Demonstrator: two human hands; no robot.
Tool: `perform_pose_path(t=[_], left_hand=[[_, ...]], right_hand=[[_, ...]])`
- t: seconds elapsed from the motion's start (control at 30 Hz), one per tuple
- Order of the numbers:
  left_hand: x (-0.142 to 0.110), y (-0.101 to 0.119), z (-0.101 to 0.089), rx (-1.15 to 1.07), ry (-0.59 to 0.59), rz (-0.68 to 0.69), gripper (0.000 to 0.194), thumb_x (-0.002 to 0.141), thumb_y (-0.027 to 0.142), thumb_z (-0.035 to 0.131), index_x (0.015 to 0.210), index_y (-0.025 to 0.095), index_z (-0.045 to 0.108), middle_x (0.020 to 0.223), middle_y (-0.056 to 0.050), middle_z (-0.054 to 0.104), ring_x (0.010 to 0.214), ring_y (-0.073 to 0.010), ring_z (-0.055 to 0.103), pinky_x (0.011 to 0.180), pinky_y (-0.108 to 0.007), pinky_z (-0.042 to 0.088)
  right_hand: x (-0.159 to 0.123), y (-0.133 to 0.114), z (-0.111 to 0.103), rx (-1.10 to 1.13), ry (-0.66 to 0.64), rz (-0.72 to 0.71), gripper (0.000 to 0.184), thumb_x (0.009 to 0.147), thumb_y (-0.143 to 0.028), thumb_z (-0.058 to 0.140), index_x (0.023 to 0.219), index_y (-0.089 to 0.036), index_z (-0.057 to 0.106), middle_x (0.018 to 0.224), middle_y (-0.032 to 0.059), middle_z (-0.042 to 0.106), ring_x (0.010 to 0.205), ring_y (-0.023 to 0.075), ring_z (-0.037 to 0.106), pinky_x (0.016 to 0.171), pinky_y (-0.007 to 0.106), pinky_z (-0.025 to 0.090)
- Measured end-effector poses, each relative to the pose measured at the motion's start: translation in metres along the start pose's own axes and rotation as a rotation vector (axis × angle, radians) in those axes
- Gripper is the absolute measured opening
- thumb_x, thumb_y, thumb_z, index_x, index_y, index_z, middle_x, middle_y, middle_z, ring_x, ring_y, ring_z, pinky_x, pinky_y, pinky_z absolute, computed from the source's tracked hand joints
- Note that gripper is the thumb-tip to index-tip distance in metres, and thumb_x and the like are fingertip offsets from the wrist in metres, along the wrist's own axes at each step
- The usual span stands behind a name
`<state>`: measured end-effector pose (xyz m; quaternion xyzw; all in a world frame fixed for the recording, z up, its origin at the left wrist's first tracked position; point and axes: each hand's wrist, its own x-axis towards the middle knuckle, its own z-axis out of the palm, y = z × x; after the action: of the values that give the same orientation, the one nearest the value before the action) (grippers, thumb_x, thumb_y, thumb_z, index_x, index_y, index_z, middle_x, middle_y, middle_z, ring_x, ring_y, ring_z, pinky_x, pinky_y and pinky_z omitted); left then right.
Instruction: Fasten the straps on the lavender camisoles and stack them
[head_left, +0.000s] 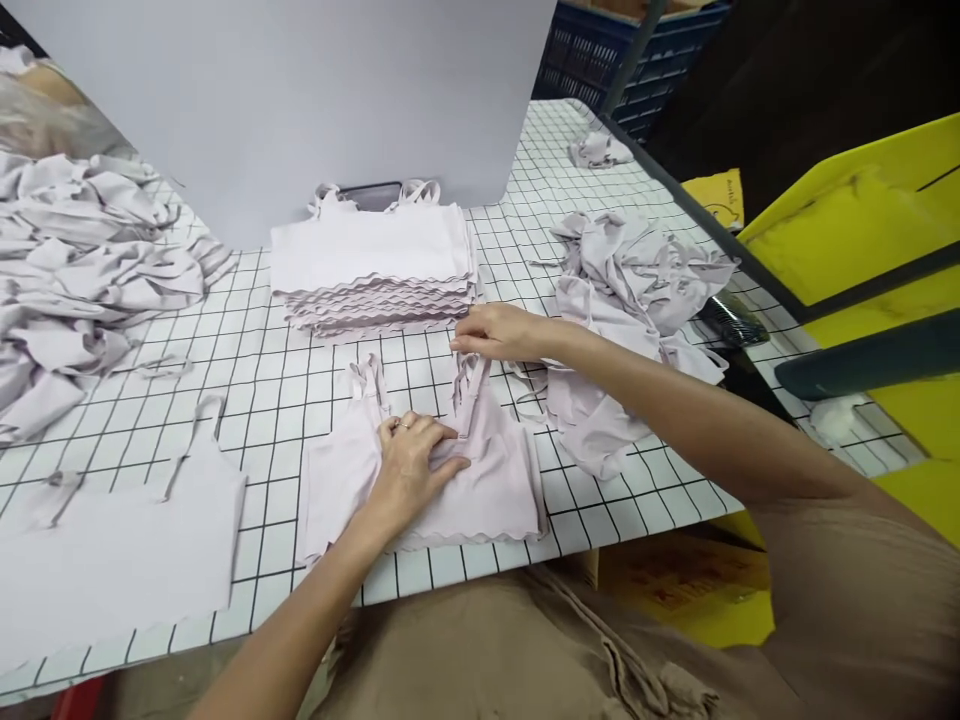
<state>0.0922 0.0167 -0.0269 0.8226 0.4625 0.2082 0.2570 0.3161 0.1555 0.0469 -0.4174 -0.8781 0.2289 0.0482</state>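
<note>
A pale pink camisole (487,490) with thin straps lies on the table in front of me, on what looks like a small stack of the same. My left hand (412,460) rests on its upper middle, thumb apart from the fingers, pressing the cloth down. Above it, my right hand (487,330) pinches the top of the right shoulder strap (469,385). The left strap (370,385) stands loosely bunched. Just beyond is a neat stack of folded camisoles (371,260) with wavy hems. To the left, another camisole (135,540) lies flat.
A loose heap of pale garments (75,270) covers the table's left side; a crumpled pile (622,300) lies right. A grey panel (300,100) stands behind the stack. The grid-patterned table (547,170) has a dark right edge, with blue crates (592,60) and yellow panels (877,220) beyond.
</note>
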Motion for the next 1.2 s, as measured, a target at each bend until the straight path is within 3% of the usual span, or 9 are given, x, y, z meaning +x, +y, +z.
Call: perform_pose_path(t=[0.13, 0.27, 0.47, 0.6, 0.7, 0.87, 1.03, 1.13, 1.2], left_hand=[[-0.006, 0.010, -0.014, 0.093, 0.097, 0.064, 0.034, 0.088, 0.033, 0.073, 0.119, 0.021, 0.064, 0.110, -0.009, 0.070, 0.107, -0.0279, 0.061, 0.107, -0.054, 0.031], [-0.035, 0.023, -0.033, 0.249, 0.160, 0.161, 0.058, 0.102, 0.026, 0.047, 0.157, 0.023, 0.028, 0.151, -0.014, 0.050, 0.144, -0.0297, 0.042, 0.123, -0.058, 0.012], [-0.093, -0.022, -0.034, 0.451, 0.071, -0.006, 0.083, 0.100, 0.057, 0.040, 0.163, 0.019, 0.000, 0.168, -0.018, 0.016, 0.156, -0.0363, 0.011, 0.123, -0.061, 0.010], [-0.085, -0.027, -0.043, 0.384, 0.144, -0.011, 0.071, 0.103, 0.050, 0.037, 0.163, 0.025, 0.008, 0.168, -0.015, 0.017, 0.156, -0.0338, 0.010, 0.122, -0.064, 0.002], [-0.052, 0.003, -0.055, 0.213, 0.216, 0.101, 0.064, 0.101, 0.044, 0.048, 0.160, 0.030, 0.025, 0.163, -0.011, 0.033, 0.154, -0.0318, 0.021, 0.123, -0.063, 0.005], [0.020, 0.065, -0.076, -0.241, 0.188, 0.150, 0.031, 0.090, 0.042, 0.067, 0.116, 0.025, 0.074, 0.122, -0.009, 0.073, 0.125, -0.0328, 0.062, 0.114, -0.055, 0.040], [0.079, 0.143, -0.068, -0.805, -0.011, 0.015, 0.026, 0.079, 0.038, 0.080, 0.095, 0.017, 0.079, 0.103, -0.014, 0.077, 0.099, -0.0299, 0.070, 0.092, -0.045, 0.056], [0.112, 0.188, -0.048, -1.193, -0.144, 0.047, 0.039, 0.064, 0.014, 0.089, 0.101, 0.014, 0.075, 0.104, -0.013, 0.076, 0.104, -0.0286, 0.068, 0.098, -0.043, 0.053], [0.132, 0.204, -0.045, -1.417, -0.007, -0.067, 0.030, 0.066, 0.007, 0.083, 0.094, 0.013, 0.072, 0.091, -0.010, 0.076, 0.100, -0.0274, 0.070, 0.097, -0.041, 0.053]], right_hand=[[-0.019, -0.013, 0.019, -0.007, 0.119, 0.048, 0.022, 0.092, -0.020, 0.051, 0.097, -0.016, 0.073, 0.098, 0.0086, 0.071, 0.094, 0.0215, 0.063, 0.086, 0.035, 0.047], [-0.077, -0.077, 0.081, -0.089, 0.322, 0.063, 0.049, 0.103, -0.028, 0.034, 0.149, -0.017, 0.046, 0.153, 0.0114, 0.049, 0.144, 0.0251, 0.042, 0.112, 0.047, 0.041], [-0.170, -0.123, 0.150, -0.222, 0.277, 0.116, 0.085, 0.095, -0.060, 0.051, 0.156, -0.005, 0.029, 0.161, 0.0243, 0.032, 0.152, 0.0361, 0.026, 0.118, 0.065, 0.028], [-0.204, -0.086, 0.098, -0.106, 0.533, 0.130, 0.044, 0.102, -0.040, 0.046, 0.137, -0.016, 0.058, 0.140, 0.0147, 0.062, 0.137, 0.0258, 0.051, 0.112, 0.050, 0.043], [-0.211, -0.037, 0.048, -0.005, 0.840, 0.495, 0.035, 0.087, -0.044, 0.069, 0.109, -0.017, 0.071, 0.117, 0.0159, 0.070, 0.121, 0.0344, 0.057, 0.106, 0.057, 0.044], [-0.207, 0.021, -0.023, 0.448, 0.981, 0.609, 0.032, 0.085, -0.048, 0.064, 0.071, -0.020, 0.056, 0.065, 0.0024, 0.064, 0.070, 0.0216, 0.064, 0.075, 0.042, 0.056], [-0.164, -0.038, -0.102, 1.119, 1.005, 0.261, 0.020, 0.094, -0.033, 0.058, 0.083, -0.023, 0.044, 0.062, -0.0016, 0.064, 0.056, 0.0187, 0.065, 0.059, 0.036, 0.057], [-0.120, -0.090, -0.133, 1.179, 0.898, 0.046, 0.014, 0.101, -0.025, 0.044, 0.088, -0.022, 0.044, 0.078, 0.0039, 0.074, 0.075, 0.0206, 0.073, 0.069, 0.038, 0.059], [-0.100, -0.104, -0.145, 1.026, 0.859, -0.006, 0.011, 0.101, -0.026, 0.047, 0.091, -0.021, 0.049, 0.085, 0.0036, 0.075, 0.086, 0.0188, 0.073, 0.078, 0.035, 0.057]])
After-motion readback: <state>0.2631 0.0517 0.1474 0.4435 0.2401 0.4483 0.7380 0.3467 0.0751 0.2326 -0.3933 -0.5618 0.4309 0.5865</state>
